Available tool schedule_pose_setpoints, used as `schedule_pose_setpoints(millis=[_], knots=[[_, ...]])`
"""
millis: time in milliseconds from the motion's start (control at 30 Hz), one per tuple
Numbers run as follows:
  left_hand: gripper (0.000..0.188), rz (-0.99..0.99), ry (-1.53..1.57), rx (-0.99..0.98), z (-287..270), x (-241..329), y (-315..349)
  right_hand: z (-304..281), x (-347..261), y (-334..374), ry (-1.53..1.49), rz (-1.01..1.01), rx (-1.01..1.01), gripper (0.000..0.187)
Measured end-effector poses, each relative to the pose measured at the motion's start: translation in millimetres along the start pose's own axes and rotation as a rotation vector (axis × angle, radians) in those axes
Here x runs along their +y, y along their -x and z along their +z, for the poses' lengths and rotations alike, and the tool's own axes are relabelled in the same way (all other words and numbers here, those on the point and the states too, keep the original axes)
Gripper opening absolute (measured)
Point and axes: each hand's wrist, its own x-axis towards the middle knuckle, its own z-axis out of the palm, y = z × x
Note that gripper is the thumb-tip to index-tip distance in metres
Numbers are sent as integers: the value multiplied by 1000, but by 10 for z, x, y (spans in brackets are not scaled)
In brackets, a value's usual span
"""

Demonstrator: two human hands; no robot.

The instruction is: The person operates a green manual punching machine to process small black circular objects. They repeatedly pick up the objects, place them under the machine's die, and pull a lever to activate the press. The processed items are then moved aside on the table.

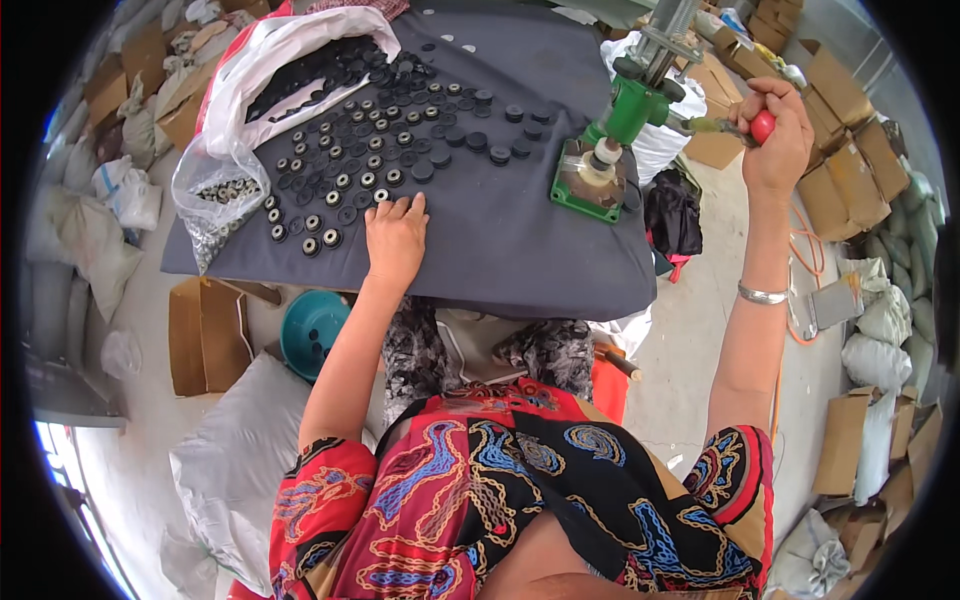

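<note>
My right hand [780,135] is closed around the red ball knob [762,126] at the end of a lever on a green hand press [628,112]. The press stands at the table's right side, with a pale round piece under its ram. My left hand [397,240] rests on the dark cloth near the front edge, fingers bent and slightly apart. Its fingertips touch or nearly touch a black round piece with a metal ring [382,196]. Several similar black discs [422,172], some with metal rings in them, lie spread beyond that hand. What lies under its fingers is hidden.
A white sack [265,60] of black pieces lies open at the far left, beside a clear bag [215,205] of small metal rings. Under the table are a teal basin [300,330] and a cardboard box [205,340]. Boxes [845,180] and sacks line the right.
</note>
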Motion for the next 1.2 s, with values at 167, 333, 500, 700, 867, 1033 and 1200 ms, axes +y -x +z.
schedule_pose_setpoints(millis=[167,333,500,700,867,1033,1200], knots=[[31,-59,72,23,41,-38,15,17,-5,-3,3,1,-11,25],[32,-54,52,18,18,6,-23,-23,32,-17,-24,-30,-14,25],[32,-17,126,64,-12,88,-100,40,-5,-20,19,-47,12,24],[42,6,596,27,74,1041,-738,-39,22,-227,11,38,-15,26],[53,30,672,-122,527,1507,-1190,-59,22,-304,4,85,20,26],[57,60,674,-181,708,1669,-1374,-12,-20,-284,7,89,1,26],[59,44,717,-168,882,1806,-1470,61,-63,-261,-28,55,15,26]])
